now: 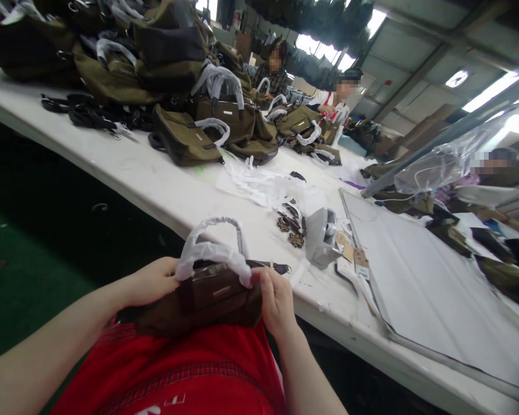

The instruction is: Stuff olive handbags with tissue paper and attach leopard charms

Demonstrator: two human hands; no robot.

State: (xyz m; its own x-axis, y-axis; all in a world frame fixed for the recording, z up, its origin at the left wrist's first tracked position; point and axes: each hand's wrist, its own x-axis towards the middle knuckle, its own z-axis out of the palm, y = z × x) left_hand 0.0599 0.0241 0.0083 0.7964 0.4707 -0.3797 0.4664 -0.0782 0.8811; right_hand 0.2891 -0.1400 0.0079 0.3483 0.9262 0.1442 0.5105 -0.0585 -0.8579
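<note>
Currently at seven o'clock in view, before the red apron (pixel 190 351): olive-brown handbag (pixel 222 311), clamped at its upper sides by hands set apart, left hand (pixel 155 280) at nine o'clock, right hand (pixel 278 298) at three. Support evenly from both sides, level the top edge, and avoid creasing the white-wrapped handles (pixel 216 252) at twelve. Avoid knocking the table (pixel 190 187) beyond.

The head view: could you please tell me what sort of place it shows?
Probably a bag factory or workshop: many similar olive bags are heaped on a long white table, and the left hand and right hand hold another bag with white-wrapped handles.
</note>
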